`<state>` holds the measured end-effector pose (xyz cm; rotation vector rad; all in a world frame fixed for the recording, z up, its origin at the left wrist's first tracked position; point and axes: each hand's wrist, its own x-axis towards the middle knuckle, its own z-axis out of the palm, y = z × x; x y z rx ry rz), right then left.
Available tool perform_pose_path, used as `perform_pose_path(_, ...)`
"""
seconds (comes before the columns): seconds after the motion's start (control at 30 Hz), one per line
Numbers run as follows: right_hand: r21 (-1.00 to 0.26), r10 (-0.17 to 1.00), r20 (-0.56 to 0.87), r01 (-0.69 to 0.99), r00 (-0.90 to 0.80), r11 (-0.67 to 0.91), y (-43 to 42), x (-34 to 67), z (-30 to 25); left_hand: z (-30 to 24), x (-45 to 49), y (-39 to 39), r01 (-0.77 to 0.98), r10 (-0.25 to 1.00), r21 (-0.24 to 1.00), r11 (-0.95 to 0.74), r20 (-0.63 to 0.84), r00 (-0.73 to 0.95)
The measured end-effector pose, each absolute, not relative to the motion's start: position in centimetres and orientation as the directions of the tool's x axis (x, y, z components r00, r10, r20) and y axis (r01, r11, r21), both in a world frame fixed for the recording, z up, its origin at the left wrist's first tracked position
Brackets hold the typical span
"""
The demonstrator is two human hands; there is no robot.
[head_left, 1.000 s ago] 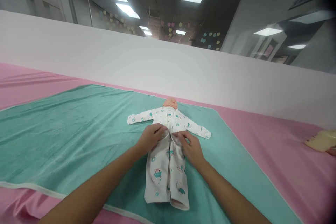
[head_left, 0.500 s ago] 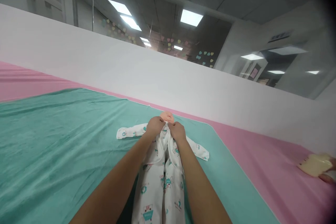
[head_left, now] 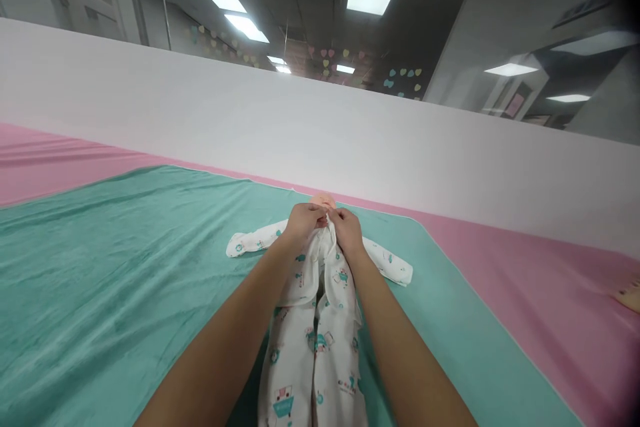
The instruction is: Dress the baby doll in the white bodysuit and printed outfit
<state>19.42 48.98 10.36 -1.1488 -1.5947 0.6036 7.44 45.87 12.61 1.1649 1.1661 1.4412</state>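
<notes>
A baby doll [head_left: 324, 199] lies on its back with its head toward the wall, wearing a white printed baby jacket [head_left: 343, 277] and matching trousers [head_left: 290, 360]. Both sleeves stretch out to the sides. My left hand [head_left: 305, 220] is closed on the jacket's collar edge just below the doll's face. Beside it, my right hand [head_left: 347, 227] pinches the other side of the collar, the fingertips of both hands nearly touching. The jacket front hangs partly apart lower down. Whatever fastening lies between my fingers is too small to make out.
A teal blanket [head_left: 125, 267] lies under the doll over a pink sheet [head_left: 510, 267]. Behind runs a low white wall [head_left: 250, 127] with a window or mirror [head_left: 300, 27] above it. At the far right edge, a pale yellow item [head_left: 631, 295] is cut off.
My hands have drawn closer together at the collar and lifted the fabric slightly. The view has shifted a little, so the pale yellow item at right is mostly out of frame.
</notes>
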Motion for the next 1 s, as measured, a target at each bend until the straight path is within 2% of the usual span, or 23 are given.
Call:
perform_pose_path(0.23,-0.884,0.923,0.385,0.283,-0.014,0.373,49.6,19.8,8.7,11.9,7.3,46.3,-0.127,0.995,0.989,-0.073,0.064,-0.077)
perform_pose_path(0.53,-0.886,0.92,0.393,0.264,-0.011,0.381,49.0,19.9,8.6,12.0,7.6,46.4,-0.105,0.993,0.991,-0.089,0.08,-0.083)
perform_pose_path(0.8,-0.878,0.911,0.411,0.262,-0.014,0.4,48.4,19.7,9.0,12.2,7.4,46.2,-0.115,0.996,0.992,-0.046,0.037,-0.076)
perform_pose_path(1.0,-0.897,0.915,0.395,0.181,-0.083,0.403,48.3,20.0,8.9,12.3,7.4,46.1,-0.137,0.997,0.99,-0.043,0.034,-0.072)
